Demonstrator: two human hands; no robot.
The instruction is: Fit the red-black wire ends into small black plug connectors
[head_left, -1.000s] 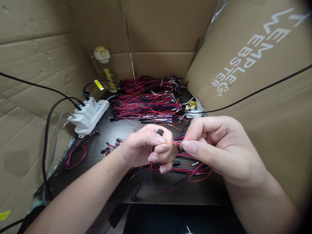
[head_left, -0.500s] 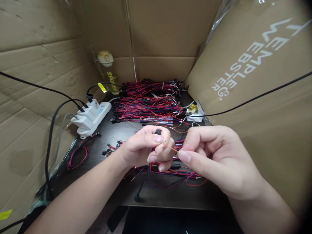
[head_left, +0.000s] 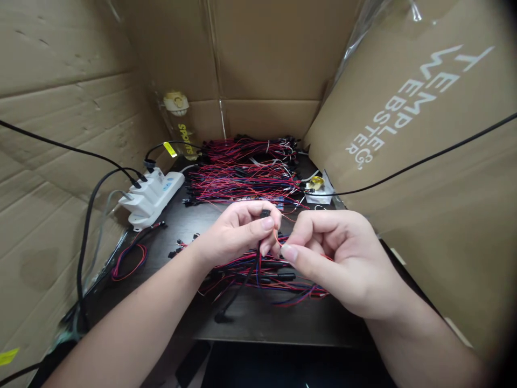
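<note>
My left hand [head_left: 248,229] is closed, thumb against the fingers, around a small black connector [head_left: 265,213]. A black cable [head_left: 255,267] hangs below that hand and ends in a black plug [head_left: 223,317] over the table. My right hand [head_left: 327,253] pinches a thin orange wire [head_left: 277,237] between thumb and index finger, close beside the left fingertips. The wire's far end is hidden by the left fingers. Under both hands lies a loose bunch of red and blue wires [head_left: 238,264] with black connectors.
Bundles of red and black wires [head_left: 242,178] lie at the back of the dark table [head_left: 194,215]. On the left are a white power strip [head_left: 157,199] and a coiled wire [head_left: 129,264]. A clear bottle [head_left: 176,105] stands behind. Cardboard walls [head_left: 266,48] surround the table; a black cable [head_left: 424,159] crosses the right.
My right hand has moved left, closer to my left hand, and the orange wire between them now bends instead of stretching straight. A black cable now shows below my left hand.
</note>
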